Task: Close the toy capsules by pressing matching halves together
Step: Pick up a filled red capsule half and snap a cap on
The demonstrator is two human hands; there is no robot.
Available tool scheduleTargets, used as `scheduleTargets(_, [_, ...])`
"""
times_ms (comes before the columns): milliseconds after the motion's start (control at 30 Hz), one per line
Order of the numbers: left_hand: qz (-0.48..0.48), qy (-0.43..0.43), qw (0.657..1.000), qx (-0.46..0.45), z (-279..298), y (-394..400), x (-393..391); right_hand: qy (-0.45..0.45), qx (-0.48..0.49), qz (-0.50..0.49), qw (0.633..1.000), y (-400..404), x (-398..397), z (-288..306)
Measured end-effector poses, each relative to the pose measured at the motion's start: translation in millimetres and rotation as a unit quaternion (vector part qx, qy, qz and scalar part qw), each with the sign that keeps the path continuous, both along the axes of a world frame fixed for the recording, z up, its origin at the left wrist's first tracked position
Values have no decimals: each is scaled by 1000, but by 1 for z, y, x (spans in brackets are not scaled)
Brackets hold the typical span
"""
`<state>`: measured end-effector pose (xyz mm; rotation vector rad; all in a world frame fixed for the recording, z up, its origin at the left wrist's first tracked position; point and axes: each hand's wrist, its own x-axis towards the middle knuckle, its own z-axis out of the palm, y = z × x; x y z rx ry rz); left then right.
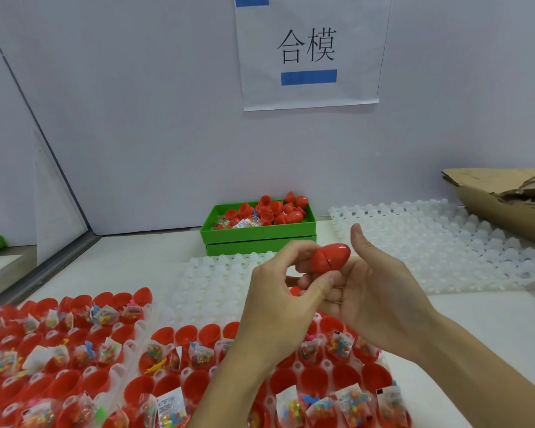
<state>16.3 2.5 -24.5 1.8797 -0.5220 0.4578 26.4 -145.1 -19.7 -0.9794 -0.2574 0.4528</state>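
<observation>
Mid-frame, red capsule (331,258) pinched in left hand (278,291), cradled by right hand (374,291); filled red halves (167,353) lower left; green bin (258,234) behind.

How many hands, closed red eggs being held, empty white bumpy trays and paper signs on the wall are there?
Left hand and right hand: 2
Closed red plastic egg capsule, held: 1
Empty white bumpy plastic trays: 2
White paper sign on the wall: 1
Total: 6
</observation>
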Motion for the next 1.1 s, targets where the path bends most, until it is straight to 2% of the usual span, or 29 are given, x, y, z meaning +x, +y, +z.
scheduleTargets(67, [6,-1,1000,12,-1,1,2,-11,-48,-18,999,-2,1,1])
scheduleTargets(233, [18,-11,999,27,-3,1,4,-57,-148,-137,978,-9,5,6])
scheduleTargets(567, [32,18,999,5,-8,3,7,-111,-184,-201,956,-11,8,3])
scheduleTargets(933, [29,-15,999,32,-9,1,5,-208,-269,-237,910,-5,3,2])
scheduleTargets(1100, [18,10,999,-48,-7,2,6,-210,-250,-231,916,-5,3,1])
